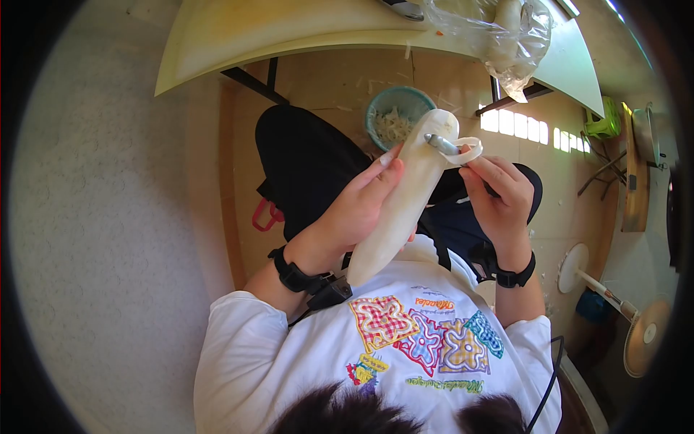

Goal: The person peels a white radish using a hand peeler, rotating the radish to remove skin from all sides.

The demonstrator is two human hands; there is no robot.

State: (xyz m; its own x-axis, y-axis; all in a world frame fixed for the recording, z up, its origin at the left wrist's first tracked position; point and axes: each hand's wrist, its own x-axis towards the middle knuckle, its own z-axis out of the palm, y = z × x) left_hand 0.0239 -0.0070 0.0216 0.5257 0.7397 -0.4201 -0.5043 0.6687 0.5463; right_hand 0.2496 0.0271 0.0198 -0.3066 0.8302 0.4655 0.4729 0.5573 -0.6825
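Observation:
My left hand (366, 197) is wrapped around a long white daikon radish (406, 199), held aslant in front of my chest with its thick end up and away from me. In my right hand (504, 189) is a peeler (447, 147), its metal head lying against the daikon near the thick end. A pale curled strip (472, 150), apparently peel, loops beside the peeler and my fingertips. Below the thick end, a blue basin (372, 108) on the floor contains pale peelings (391, 126).
A table (303, 32) stands ahead, with a clear plastic bag (531, 43) of pale long vegetables and part of a dark tool (405, 9) on it. Scraps lie on the tiled floor. A fan (645, 334) is at right, a green stool (603, 121) farther back.

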